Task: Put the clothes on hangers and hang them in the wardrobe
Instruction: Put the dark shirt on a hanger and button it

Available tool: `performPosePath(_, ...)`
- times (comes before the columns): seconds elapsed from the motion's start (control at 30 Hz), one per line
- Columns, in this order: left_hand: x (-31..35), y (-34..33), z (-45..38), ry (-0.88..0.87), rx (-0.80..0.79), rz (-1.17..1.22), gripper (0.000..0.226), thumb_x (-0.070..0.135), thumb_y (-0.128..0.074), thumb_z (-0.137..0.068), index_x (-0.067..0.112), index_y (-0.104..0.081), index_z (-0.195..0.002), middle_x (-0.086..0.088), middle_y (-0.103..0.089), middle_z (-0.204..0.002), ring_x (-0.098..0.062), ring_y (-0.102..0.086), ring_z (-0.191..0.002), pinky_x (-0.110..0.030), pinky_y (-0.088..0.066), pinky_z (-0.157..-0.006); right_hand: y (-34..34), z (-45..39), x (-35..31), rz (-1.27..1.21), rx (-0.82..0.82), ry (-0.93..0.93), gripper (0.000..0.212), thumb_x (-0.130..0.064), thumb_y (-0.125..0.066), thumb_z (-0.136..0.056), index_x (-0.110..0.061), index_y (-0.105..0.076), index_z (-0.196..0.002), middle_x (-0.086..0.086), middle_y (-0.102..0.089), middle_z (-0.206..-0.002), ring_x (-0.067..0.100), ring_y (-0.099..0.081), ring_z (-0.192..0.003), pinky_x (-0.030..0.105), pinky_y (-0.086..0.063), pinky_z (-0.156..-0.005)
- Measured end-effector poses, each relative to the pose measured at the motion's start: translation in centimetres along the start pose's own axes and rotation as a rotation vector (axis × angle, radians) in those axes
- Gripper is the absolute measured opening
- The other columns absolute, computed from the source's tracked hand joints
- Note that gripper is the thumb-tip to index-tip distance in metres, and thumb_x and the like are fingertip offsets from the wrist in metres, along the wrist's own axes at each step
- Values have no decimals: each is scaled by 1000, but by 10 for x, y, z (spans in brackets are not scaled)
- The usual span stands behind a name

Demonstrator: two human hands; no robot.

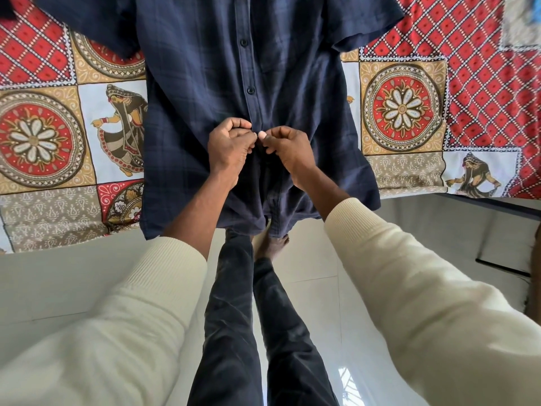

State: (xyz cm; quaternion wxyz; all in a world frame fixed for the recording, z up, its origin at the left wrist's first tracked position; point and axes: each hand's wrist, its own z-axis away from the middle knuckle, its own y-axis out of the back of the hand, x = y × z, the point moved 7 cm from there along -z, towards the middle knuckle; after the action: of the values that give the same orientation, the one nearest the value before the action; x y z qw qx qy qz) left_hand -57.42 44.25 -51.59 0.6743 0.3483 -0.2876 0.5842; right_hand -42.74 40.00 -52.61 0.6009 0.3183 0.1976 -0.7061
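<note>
I see a bed covered by a patterned bedsheet (409, 112) of red diamonds, floral medallions and dancer figures; a navy plaid shirt (205, 68) lies spread on it, its hem overhanging the edge above the pale tiled floor (307, 259).

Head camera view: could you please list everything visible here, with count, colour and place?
shirt: one, dark navy check, short-sleeved, spread on the bed, hem over the edge
buttons: two seen, dark, on the placket above the hands
bedsheet: one, red, mustard and white print, covering the bed
floor: pale glossy tiles, below the bed
left hand: pinching the shirt front
right hand: pinching the shirt front
sleeves: two, cream
trousers: dark, centre bottom
foot: bare, under the hem
</note>
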Motion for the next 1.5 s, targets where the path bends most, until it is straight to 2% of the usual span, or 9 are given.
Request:
performPosePath(0.3,1,-2,-10,0,-159,-36,20,-3,-65,-82,12,-60,-94,0,-61,-65,-9,-56,-58,-23,-47,-59,1,-13,-6,31,-17,-98,13,-16,-72,-88,-10,-65,-79,3,-68,-72,9,-58,-57,18,-45,-59)
performPosePath(0.57,-1,15,33,-263,193,-357,21,33,-66,-91,15,-58,-85,-2,-61,-80,-8,-53,-69,-23,-46,-68,20,56,6,609,451,268,39,-50,-71,-79,-14,-57,-85,0,-55,-89,18,-51,-83,29,-40,-77)
performPosePath(0.67,-29,17,55,-276,54,-619,30,38,-75,-81,11,-62,-89,-5,-58,-91,-16,-55,-81,-26,-46,-76,10,82,38,808,362,245,35,-37,-70,-82,-10,-59,-101,6,-57,-102,25,-52,-97,36,-39,-87)
performPosePath(0.83,-43,24,65,-253,2,-704,21,6,-63,-85,-3,-67,-103,-11,-58,-106,-26,-58,-99,-20,-41,-88,28,89,57,434,310,122,26,-1,-50,-86,-7,-68,-103,5,-68,-99,22,-61,-93,30,-47,-81)
performPosePath(1.0,-35,30,67,-151,0,-648,21,5,-57,-84,2,-67,-103,-7,-58,-108,-20,-58,-94,-14,-39,-83,40,87,52,496,213,-72,27,-5,-39,-88,-11,-53,-110,5,-57,-99,26,-53,-86,33,-43,-73)
performPosePath(1.1,-29,28,76,-242,16,-611,28,3,-64,-80,12,-62,-106,-3,-54,-103,-14,-54,-78,-17,-44,-78,35,91,28,1024,362,216,35,2,-50,-81,-7,-50,-114,14,-51,-111,34,-48,-97,44,-45,-83)
performPosePath(1.2,-38,22,76,-235,-54,-636,26,2,-67,-82,15,-67,-104,-2,-59,-99,-10,-56,-77,-19,-47,-81,11,88,20,993,278,472,24,-1,-48,-78,-2,-60,-98,17,-55,-102,37,-52,-90,48,-48,-75)
performPosePath(1.37,-39,16,74,-162,28,-656,22,33,-70,-87,14,-71,-99,2,-62,-96,-11,-59,-82,-21,-46,-76,-4,79,25,1042,225,285,39,-40,-57,-91,-7,-56,-111,14,-61,-113,34,-56,-106,43,-46,-86)
performPosePath(1.5,-36,10,67,-142,56,-742,23,34,-70,-88,12,-70,-97,-4,-65,-100,-18,-62,-85,-28,-48,-74,-12,76,23,1074,250,372,39,-29,-62,-89,-4,-52,-118,16,-53,-116,35,-52,-105,44,-44,-89)
